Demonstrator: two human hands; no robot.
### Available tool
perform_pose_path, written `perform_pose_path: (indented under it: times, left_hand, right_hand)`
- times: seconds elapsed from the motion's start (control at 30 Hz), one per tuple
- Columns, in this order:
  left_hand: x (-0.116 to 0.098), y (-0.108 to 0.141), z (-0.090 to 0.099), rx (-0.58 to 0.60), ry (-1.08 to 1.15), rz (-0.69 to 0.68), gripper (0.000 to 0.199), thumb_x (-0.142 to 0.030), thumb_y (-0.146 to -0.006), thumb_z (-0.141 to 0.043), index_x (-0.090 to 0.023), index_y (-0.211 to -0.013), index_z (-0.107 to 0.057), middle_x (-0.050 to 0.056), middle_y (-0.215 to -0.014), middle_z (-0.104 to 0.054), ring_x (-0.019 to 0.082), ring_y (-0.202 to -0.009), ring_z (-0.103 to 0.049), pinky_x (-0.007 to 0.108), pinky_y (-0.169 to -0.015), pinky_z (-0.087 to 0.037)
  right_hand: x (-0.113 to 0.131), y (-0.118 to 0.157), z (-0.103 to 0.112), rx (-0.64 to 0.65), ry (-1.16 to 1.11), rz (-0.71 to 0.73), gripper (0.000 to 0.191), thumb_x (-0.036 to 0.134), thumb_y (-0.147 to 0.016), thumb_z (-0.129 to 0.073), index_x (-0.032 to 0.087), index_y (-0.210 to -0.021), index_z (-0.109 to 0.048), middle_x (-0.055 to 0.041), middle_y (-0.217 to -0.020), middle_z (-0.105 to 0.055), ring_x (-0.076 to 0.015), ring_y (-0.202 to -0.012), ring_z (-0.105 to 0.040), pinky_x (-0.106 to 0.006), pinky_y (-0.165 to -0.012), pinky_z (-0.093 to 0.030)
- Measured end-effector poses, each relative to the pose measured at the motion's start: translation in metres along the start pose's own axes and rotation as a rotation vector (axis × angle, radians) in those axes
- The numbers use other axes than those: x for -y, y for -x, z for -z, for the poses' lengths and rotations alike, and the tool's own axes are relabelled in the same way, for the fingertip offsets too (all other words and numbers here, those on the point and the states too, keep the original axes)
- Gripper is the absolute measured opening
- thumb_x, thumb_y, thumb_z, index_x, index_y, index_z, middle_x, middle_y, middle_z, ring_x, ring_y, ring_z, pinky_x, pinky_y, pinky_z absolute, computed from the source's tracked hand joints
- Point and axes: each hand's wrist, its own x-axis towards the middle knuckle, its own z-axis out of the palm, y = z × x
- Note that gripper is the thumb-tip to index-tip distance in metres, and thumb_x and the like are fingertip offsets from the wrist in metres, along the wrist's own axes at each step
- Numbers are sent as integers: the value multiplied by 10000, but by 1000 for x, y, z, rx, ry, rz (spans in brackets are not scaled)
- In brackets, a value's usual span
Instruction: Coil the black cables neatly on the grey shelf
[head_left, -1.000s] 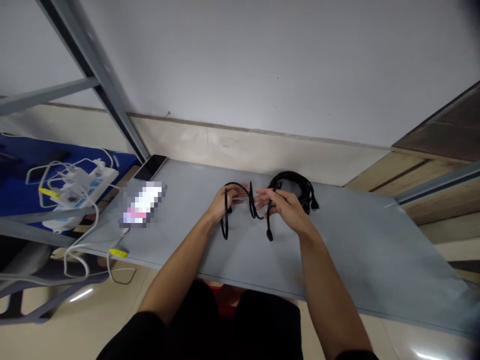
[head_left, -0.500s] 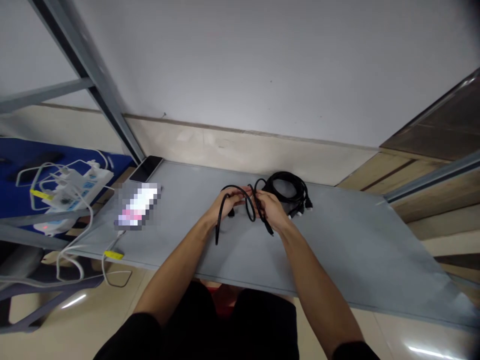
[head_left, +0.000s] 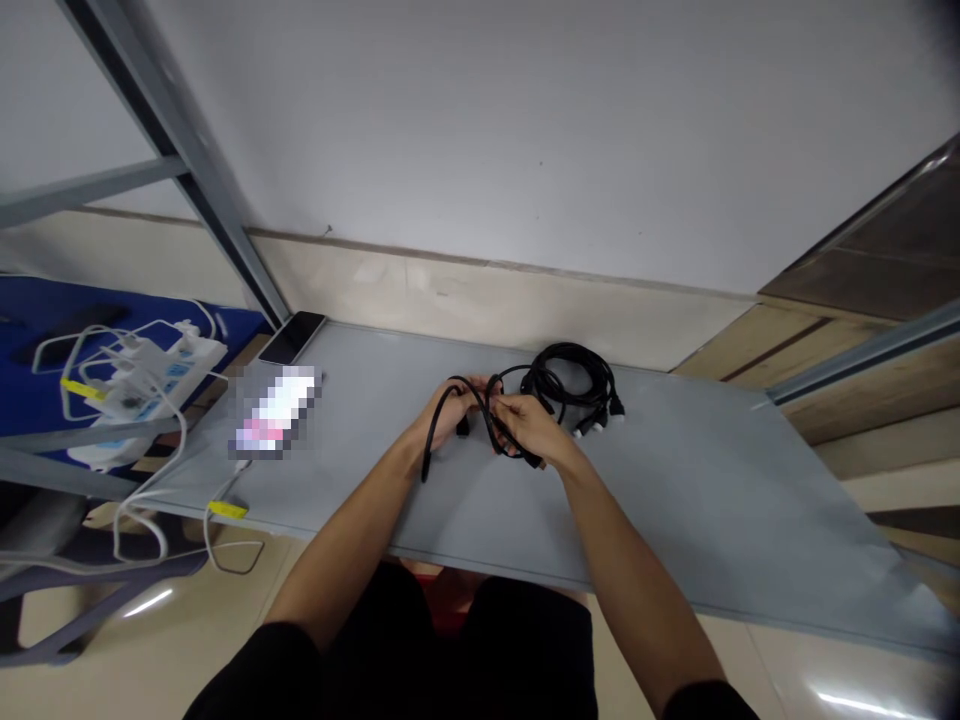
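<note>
Left hand (head_left: 450,412) grasping black cable (head_left: 433,445) — right hand (head_left: 525,425) clenched on black strand (head_left: 491,420), beside coil (head_left: 570,375); yellow cord tag (head_left: 228,510) unreadable.

Since the earlier views, the person's bare right hand (head_left: 525,425) has moved toward the left hand (head_left: 450,412), nearly closing the gap between them. The free end of the thin black rubber cable (head_left: 430,445) now slants toward 7 o'clock, no longer hanging near 6 o'clock, and the black plug (head_left: 534,461) lies against the right hand.

Left hand (head_left: 450,413) and right hand (head_left: 529,426) nearly meet, fingers (head_left: 517,410) curled.
</note>
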Motion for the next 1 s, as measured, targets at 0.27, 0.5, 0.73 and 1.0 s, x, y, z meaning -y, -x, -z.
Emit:
perform_pose_path:
  times: [0.27, 0.5, 0.73, 1.0]
  left_hand:
    - [-2, 5, 0, 50, 38, 118, 332, -368, -672, -840, -161, -931, -809, 93, -872, -810, 208, -714, -725, 311, -642, -563]
    - [-3, 6, 4, 46, 42, 111, 440, -405, -655, -872, -124, -989, -810, 72, -804, -779, 146, -587, -630, 272, -567, -506]
    - [4, 1, 5, 102, 109, 149, 429, -459, -699, -714, -135, -963, -810, 134, -893, -795, 214, -700, -697, 300, -592, -524]
    - [-4, 11, -5, 107, -63, 103, 512, -481, -649, -941, -134, -995, -791, 18, -727, -683, 125, -563, -590, 254, -547, -499]
  right_hand:
    - [-14, -5, -8, 83, -154, -40, 502, 672, -831, -775, 205, -709, -640, -2, -565, -648, -116, -407, -520, -218, -355, -406]
    - [-10, -3, -7, 186, -167, -34, 431, 607, -823, -832, 199, -881, -707, -5, -715, -662, -152, -611, -630, -253, -437, -584]
    - [-12, -6, -13, 199, -163, -66, 477, 621, -783, -861, 212, -950, -681, 32, -690, -583, -145, -581, -601, -263, -431, -599]
    - [-18, -5, -13, 203, -87, -99, 579, 705, -728, -866, 217, -906, -609, 53, -660, -550, -116, -482, -516, -243, -346, -497]
